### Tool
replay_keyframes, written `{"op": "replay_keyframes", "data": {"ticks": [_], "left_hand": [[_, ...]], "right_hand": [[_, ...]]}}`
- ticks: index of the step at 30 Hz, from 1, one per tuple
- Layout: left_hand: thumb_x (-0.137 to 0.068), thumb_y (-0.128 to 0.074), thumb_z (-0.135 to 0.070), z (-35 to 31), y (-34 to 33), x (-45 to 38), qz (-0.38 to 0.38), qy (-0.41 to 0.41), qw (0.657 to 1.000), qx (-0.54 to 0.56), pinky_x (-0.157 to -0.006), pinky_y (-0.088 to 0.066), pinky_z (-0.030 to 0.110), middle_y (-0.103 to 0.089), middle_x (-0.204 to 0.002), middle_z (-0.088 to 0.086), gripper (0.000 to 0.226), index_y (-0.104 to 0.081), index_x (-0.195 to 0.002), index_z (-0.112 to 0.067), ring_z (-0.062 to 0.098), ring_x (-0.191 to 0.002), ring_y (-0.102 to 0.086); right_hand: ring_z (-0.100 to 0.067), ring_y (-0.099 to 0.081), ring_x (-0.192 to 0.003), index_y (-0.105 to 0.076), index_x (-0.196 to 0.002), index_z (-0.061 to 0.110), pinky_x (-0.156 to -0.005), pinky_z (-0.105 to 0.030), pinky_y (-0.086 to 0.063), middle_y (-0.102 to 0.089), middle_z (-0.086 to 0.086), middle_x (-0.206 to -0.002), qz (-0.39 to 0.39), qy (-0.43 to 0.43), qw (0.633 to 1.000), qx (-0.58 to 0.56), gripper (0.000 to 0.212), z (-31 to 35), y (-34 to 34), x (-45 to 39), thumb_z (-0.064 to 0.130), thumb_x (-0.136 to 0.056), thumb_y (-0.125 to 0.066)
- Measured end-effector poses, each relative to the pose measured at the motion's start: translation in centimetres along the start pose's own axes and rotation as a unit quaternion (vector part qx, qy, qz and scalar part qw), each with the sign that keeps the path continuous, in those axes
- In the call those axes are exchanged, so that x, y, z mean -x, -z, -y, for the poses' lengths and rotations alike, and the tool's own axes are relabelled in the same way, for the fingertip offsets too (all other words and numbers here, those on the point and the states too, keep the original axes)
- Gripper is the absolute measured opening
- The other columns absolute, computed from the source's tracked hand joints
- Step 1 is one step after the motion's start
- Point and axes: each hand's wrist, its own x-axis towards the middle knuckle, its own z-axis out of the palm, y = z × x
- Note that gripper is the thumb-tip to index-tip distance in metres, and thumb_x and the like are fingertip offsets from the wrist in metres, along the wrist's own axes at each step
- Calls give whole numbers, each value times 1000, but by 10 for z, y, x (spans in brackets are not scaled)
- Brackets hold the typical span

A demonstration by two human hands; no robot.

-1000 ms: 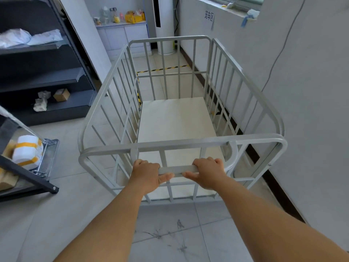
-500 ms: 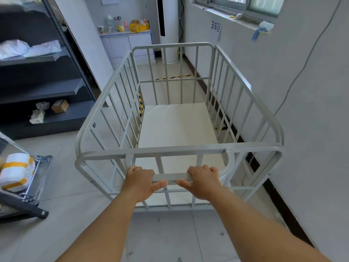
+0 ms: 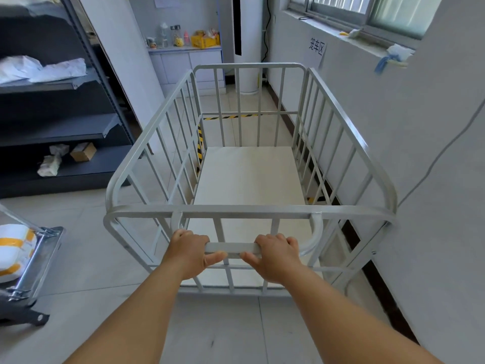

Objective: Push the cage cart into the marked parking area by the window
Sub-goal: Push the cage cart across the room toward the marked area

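A grey metal cage cart with barred sides and a bare pale floor panel stands in front of me, its right side close along the white wall. My left hand and my right hand are both wrapped around its horizontal push handle. Yellow-and-black floor tape shows through the bars, one strip across beyond the cart's far end and one along its left side. A paper sign hangs on the wall under the window.
Dark shelving with bags and a small box stands on the left. A metal trolley carrying white-and-yellow rolls sits at the lower left. A white cabinet and a tall white floor-standing unit stand at the far end. A cable hangs on the right wall.
The cart has rolled forward along the wall toward the taped floor area, with both hands staying on the handle. The trolley on the left has slid back out of view.
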Motion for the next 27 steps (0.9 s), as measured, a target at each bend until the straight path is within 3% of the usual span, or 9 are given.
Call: {"op": "replay_keyframes", "data": {"ticks": [4, 7, 11, 17, 27], "left_hand": [[-66, -11, -86, 0, 14, -34, -3, -8, 1000, -6, -100, -29, 35, -58, -78, -5, 75, -56, -82, -28, 17, -86, -49], [-51, 7, -91, 1, 28, -64, -1, -17, 1000, -20, -97, -28, 32, -56, -79, -6, 98, -57, -86, -27, 18, -90, -48], [-77, -23, -81, 4, 44, -113, 24, 4, 1000, -10, -100, -28, 33, -58, -90, -3, 73, -61, -97, -23, 21, -105, -47], [-83, -34, -76, 13, 65, -185, 39, 20, 999, 2, -97, -30, 33, -57, -89, -2, 57, -56, -91, -25, 22, -104, -43], [-84, -36, -74, 23, 85, -292, 29, 30, 999, -5, -94, -31, 33, -63, -95, -1, 61, -63, -99, -21, 21, -104, -45]], "right_hand": [[-20, -47, -103, -55, -108, 23, -96, -39, -28, -58, 2, -104, 8, -1, 1000, 12, 49, -6, 14, -36, 64, -90, -35], [-20, -47, -104, -55, -108, 23, -96, -39, -28, -60, 2, -107, 18, -6, 1000, 13, 50, -10, 26, -70, 65, -90, -35], [-19, -48, -104, -56, -109, 24, -97, -39, -28, -61, 3, -107, 31, -17, 999, 1, 50, -16, 46, -118, 66, -88, -38], [-17, -50, -101, -58, -106, 26, -98, -39, -28, -61, 5, -103, 17, -24, 1000, -9, 47, -25, 73, -187, 65, -88, -41], [-19, -50, -103, -58, -107, 25, -98, -40, -29, -62, 4, -105, 13, -8, 1000, -9, 49, -46, 99, -295, 66, -88, -39]]}}
